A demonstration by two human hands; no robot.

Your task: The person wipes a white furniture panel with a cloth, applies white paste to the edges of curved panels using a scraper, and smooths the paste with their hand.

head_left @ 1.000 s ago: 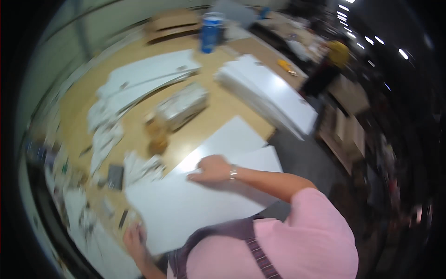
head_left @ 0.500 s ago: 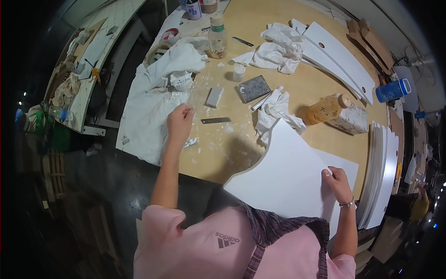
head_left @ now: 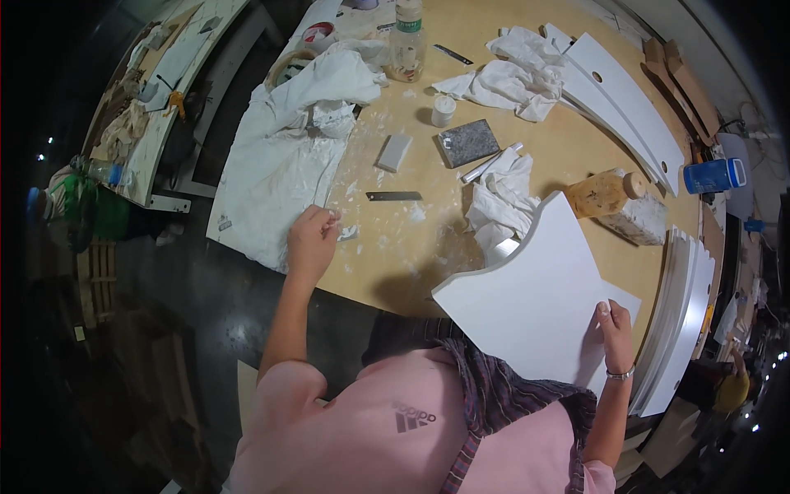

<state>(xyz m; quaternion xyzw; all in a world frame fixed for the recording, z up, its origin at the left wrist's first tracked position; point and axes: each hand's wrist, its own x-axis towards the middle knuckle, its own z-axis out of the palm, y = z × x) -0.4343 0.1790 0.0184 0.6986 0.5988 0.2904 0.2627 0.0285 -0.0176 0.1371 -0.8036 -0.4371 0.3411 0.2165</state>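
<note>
My right hand point(head_left: 614, 333) grips the right edge of a white curved board point(head_left: 535, 288), thumb on top. The board tilts over the table's near edge; another white panel partly shows behind it. My left hand point(head_left: 313, 239) hovers by the white-smeared plastic sheet point(head_left: 280, 181), fingers curled together; whether something small is pinched there is hidden. Beside its fingertips lies a small white-smeared flat piece point(head_left: 348, 233). Farther in are a dark flat blade point(head_left: 393, 197), a light grey block point(head_left: 395, 153) and a dark grey block point(head_left: 469, 143).
A crumpled white rag point(head_left: 500, 198) and an amber bottle point(head_left: 605, 194) sit beyond the board. A clear bottle point(head_left: 406, 49), a small white pot point(head_left: 443, 110) and another rag point(head_left: 527, 74) are farther back. White panels point(head_left: 666, 329) stand stacked at right.
My left hand has moved down toward the table's near edge, beside the small flat piece. The board in my right hand has shifted slightly right in view, and the view itself has moved.
</note>
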